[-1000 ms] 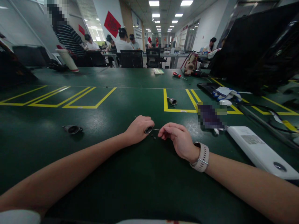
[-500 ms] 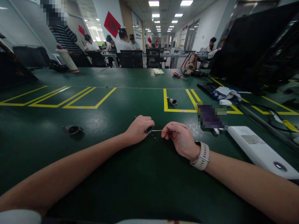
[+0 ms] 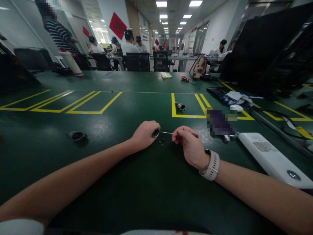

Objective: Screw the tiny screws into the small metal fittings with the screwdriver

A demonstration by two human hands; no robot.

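Note:
My left hand [image 3: 144,135] is wrapped round a small metal cup-shaped part [image 3: 156,133], its round opening turned toward my right hand. A thin dark rod sticks out behind the left knuckles. My right hand [image 3: 187,140] pinches a slim screwdriver-like tool [image 3: 166,132]; its thin shaft points left, with the tip at the rim of the cup-shaped part. The dark rear end of the tool shows above the right palm. Three tiny dark rings or nuts [image 3: 162,145] lie on the green table [image 3: 137,189] just below the gap between my hands.
Another metal cup-shaped part [image 3: 76,135] lies at left, and a third [image 3: 180,106] inside yellow tape. A red-handled screwdriver [image 3: 186,79] lies farther back. At right are a white power bank [image 3: 274,156], a phone [image 3: 220,121], a cloth [image 3: 237,99] and cables. People sit beyond.
My right hand has shifted slightly right with the tool, and more of its rear end shows. A third tiny ring now shows on the table. My left hand has barely moved.

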